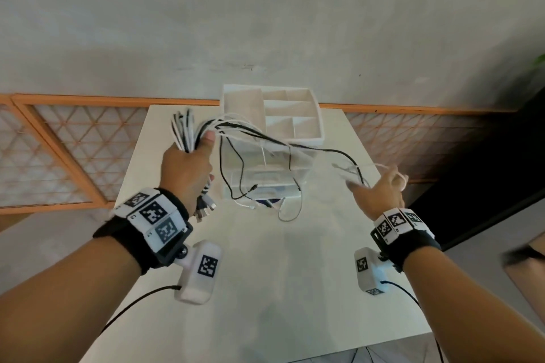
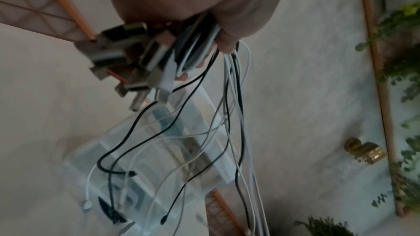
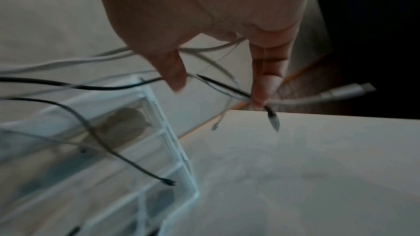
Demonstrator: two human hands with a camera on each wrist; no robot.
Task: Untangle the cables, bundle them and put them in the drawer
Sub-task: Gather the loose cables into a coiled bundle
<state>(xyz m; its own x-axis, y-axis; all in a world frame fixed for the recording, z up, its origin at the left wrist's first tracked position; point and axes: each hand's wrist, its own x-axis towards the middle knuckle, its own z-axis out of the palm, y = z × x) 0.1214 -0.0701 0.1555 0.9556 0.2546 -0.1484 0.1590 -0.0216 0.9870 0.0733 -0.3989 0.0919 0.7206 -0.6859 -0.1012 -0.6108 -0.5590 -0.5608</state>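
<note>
My left hand [image 1: 191, 156] grips a folded bundle of black and white cables [image 1: 183, 130] above the table's far left. Metal USB plugs [image 1: 205, 209] hang below the fist and show close up in the left wrist view [image 2: 127, 56]. Loose strands [image 1: 295, 144] run from the bundle to the right, across the clear drawer unit [image 1: 265, 169]. Other ends dangle in front of it. My right hand [image 1: 380, 190] is raised at the right. Its curled finger [image 3: 264, 82] and thumb hold several strand ends, among them a white plug [image 3: 347, 91].
The drawer unit carries a white divided tray [image 1: 321, 130] on top and stands at the back of the white table [image 1: 280, 289]. An orange lattice railing [image 1: 59, 153] runs behind the table. Plants [image 2: 404, 64] and a brass object [image 2: 366, 152] are off to the right.
</note>
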